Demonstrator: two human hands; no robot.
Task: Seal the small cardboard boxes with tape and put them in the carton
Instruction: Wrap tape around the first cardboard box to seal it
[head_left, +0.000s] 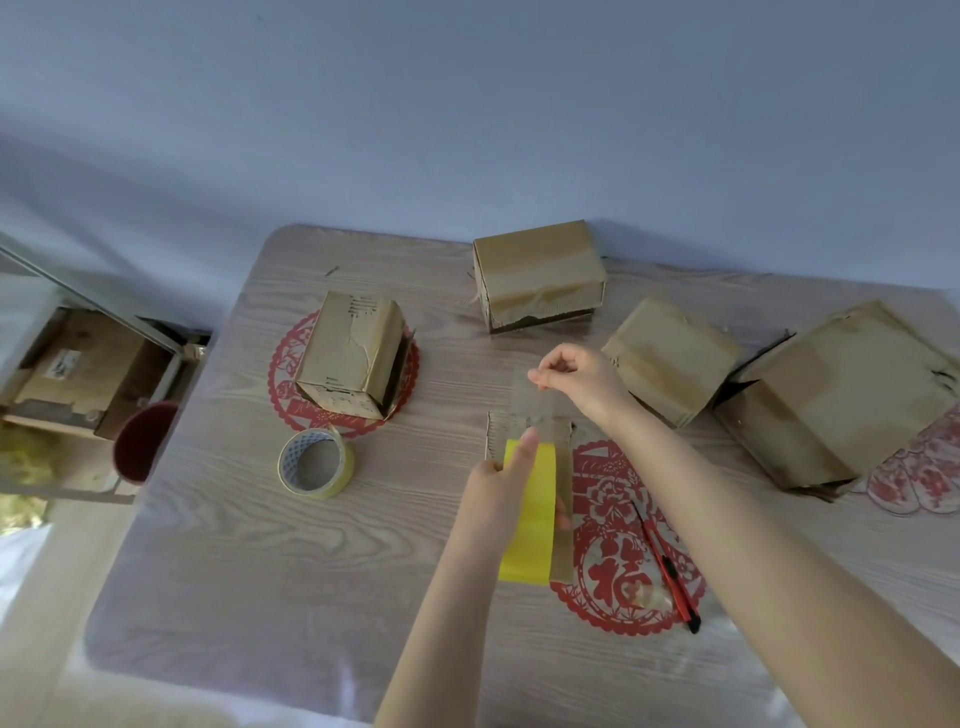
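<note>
The left hand (496, 493) grips the small box (530, 540) with the yellow face, near the middle of the table (260, 571), index finger laid on its far end. The right hand (576, 376) pinches a clear tape strip (540, 410) stretched up from that end. Sealing of this box appears to be under way. Four other boxes (537, 273) remain on the table, none packed. The tape roll (316, 462) lies to the left.

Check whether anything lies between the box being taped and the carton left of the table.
Yes. The tape roll and another small box sit on the table between the yellow-topped box and the carton; a dark red cup stands by the carton. Lifting over them should clear all.
</note>
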